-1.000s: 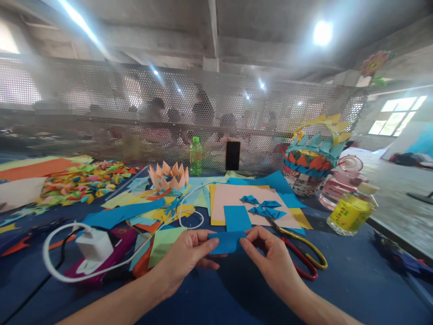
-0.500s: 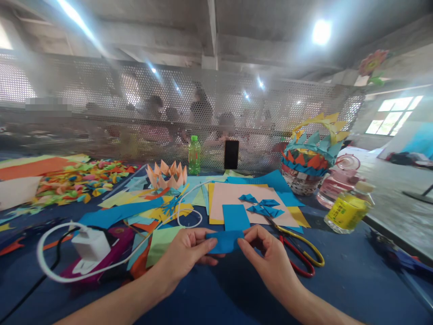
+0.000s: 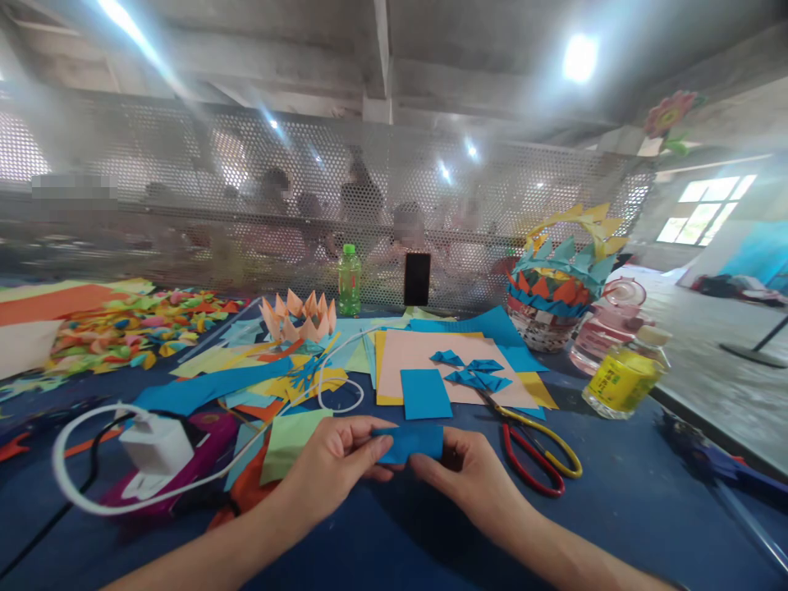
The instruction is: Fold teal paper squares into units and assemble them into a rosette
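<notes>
Between my two hands, just above the table's near side, is a folded strip of blue paper (image 3: pixel 414 443). My left hand (image 3: pixel 354 447) pinches its left end between thumb and fingers. My right hand (image 3: pixel 459 464) holds the right part, its thumb along the lower edge and its fingers behind, partly hidden. Just beyond lies a blue paper square (image 3: pixel 426 394), overlapping a pale pink sheet (image 3: pixel 400 353). Several small folded blue pieces (image 3: pixel 483 377) rest on that sheet. Scissors (image 3: pixel 542 451) with one red and one yellow handle lie right of my right hand, their tips near the folded pieces.
Left are a white charger (image 3: pixel 157 443) on a purple power strip (image 3: pixel 209 439), a looping white cable (image 3: pixel 246 443) and a peach paper crown (image 3: pixel 300 320). A green bottle (image 3: pixel 349 283) and phone (image 3: pixel 417 279) stand behind. Right are a paper basket (image 3: pixel 547 295) and yellow-labelled bottle (image 3: pixel 625 377).
My right thumb has slid left along the lower edge of the blue paper, and the paper's right end now shows past it. The view has shifted slightly.
</notes>
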The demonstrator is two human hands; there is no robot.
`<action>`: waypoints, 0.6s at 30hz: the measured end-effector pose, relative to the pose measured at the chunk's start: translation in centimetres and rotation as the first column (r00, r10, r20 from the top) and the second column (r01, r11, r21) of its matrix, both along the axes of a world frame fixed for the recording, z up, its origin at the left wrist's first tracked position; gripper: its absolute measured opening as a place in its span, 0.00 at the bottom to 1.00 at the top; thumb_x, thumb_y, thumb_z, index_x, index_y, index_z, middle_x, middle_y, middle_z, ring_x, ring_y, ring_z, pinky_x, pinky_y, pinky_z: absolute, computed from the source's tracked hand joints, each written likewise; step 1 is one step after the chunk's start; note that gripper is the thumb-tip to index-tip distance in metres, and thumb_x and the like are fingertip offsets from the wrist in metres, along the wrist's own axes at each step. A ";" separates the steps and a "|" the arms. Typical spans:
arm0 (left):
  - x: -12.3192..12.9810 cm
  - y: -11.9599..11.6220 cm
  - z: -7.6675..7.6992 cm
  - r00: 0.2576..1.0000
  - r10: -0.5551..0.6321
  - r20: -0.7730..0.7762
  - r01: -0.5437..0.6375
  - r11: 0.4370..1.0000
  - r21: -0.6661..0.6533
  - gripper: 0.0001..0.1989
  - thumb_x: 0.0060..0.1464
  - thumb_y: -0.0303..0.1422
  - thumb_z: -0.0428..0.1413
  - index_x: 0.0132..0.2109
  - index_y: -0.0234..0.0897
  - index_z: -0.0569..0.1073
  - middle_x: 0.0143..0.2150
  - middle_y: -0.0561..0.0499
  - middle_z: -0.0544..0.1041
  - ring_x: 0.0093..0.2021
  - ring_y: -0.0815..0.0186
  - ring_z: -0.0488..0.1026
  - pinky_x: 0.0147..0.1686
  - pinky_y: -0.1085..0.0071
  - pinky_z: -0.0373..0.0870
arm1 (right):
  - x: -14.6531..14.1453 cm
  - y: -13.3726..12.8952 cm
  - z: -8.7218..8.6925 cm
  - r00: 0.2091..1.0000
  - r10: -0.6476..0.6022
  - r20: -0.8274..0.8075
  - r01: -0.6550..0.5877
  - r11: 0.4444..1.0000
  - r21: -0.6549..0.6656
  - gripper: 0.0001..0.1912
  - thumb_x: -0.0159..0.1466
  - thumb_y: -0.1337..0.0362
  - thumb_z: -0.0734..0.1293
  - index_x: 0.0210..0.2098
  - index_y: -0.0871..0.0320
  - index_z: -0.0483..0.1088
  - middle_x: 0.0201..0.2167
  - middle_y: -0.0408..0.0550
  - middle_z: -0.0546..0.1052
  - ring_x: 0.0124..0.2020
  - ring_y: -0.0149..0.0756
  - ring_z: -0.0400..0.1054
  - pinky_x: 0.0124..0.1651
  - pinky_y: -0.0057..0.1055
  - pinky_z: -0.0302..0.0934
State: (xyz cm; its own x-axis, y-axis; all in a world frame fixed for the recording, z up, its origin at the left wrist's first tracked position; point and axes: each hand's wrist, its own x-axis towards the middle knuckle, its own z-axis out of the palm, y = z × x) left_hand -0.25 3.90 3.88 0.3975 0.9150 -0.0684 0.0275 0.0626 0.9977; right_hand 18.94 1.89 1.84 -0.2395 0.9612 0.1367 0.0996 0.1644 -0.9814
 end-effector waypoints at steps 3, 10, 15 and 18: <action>0.0 0.0 0.1 1.000 -0.012 -0.010 0.012 1.000 0.015 0.22 0.45 0.47 0.66 0.39 0.33 0.81 0.34 0.47 0.82 0.36 0.59 0.78 0.35 0.70 0.76 | 0.0 0.0 0.2 1.000 0.013 0.011 -0.013 1.000 0.008 0.09 0.59 0.60 0.69 0.29 0.60 0.77 0.26 0.43 0.78 0.29 0.34 0.69 0.34 0.27 0.63; 0.0 0.2 -0.1 0.999 -0.025 -0.022 0.025 1.000 0.005 0.17 0.45 0.43 0.66 0.38 0.34 0.78 0.34 0.48 0.82 0.37 0.59 0.78 0.38 0.69 0.75 | 0.1 -0.3 0.1 0.996 -0.042 0.075 0.040 0.999 0.033 0.10 0.60 0.60 0.69 0.32 0.62 0.78 0.28 0.45 0.80 0.28 0.34 0.69 0.34 0.28 0.62; 0.3 0.0 -0.3 0.999 -0.028 -0.025 0.028 0.999 0.016 0.14 0.39 0.34 0.68 0.34 0.34 0.76 0.28 0.53 0.79 0.30 0.65 0.75 0.33 0.72 0.71 | -0.1 -0.7 0.1 0.989 -0.073 0.125 0.061 0.993 0.096 0.09 0.60 0.61 0.69 0.31 0.60 0.79 0.28 0.45 0.80 0.29 0.35 0.70 0.34 0.28 0.62; 0.3 0.0 -0.4 0.999 -0.034 -0.034 0.035 0.999 0.004 0.14 0.40 0.33 0.67 0.35 0.34 0.74 0.25 0.53 0.78 0.27 0.66 0.75 0.31 0.73 0.70 | -0.2 -0.9 0.3 0.986 -0.069 0.151 0.054 0.993 0.102 0.09 0.60 0.61 0.69 0.30 0.60 0.78 0.27 0.45 0.79 0.28 0.35 0.69 0.33 0.27 0.61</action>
